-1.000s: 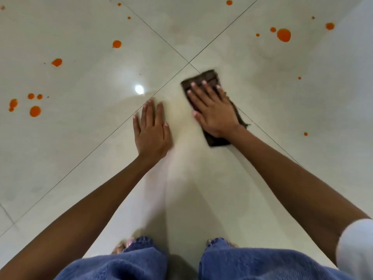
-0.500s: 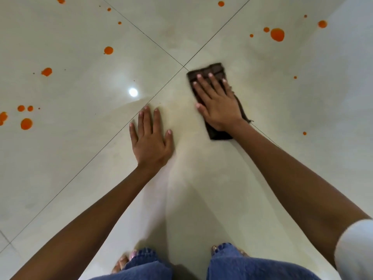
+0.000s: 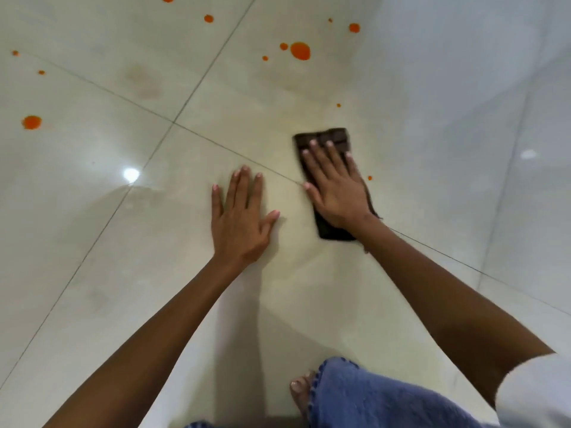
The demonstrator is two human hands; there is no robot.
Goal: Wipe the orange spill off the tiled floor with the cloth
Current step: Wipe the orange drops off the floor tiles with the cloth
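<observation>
Count, head view:
- Hands: 2, the left hand [image 3: 239, 217] and the right hand [image 3: 335, 183], both flat, palm down.
- Cloth [image 3: 330, 140]: 1, dark brown, folded.
- Orange spots: 12 visible; the largest spot [image 3: 300, 50] at 12 o'clock from the cloth, one big spot [image 3: 31, 122] at 9 o'clock.
- Grout lines: 2, crossing once.
- Bare foot [image 3: 301, 393]: 1.

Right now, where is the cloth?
In the head view, the dark cloth lies flat on the tiled floor, right of centre, under the right hand, beside the left hand.
</observation>
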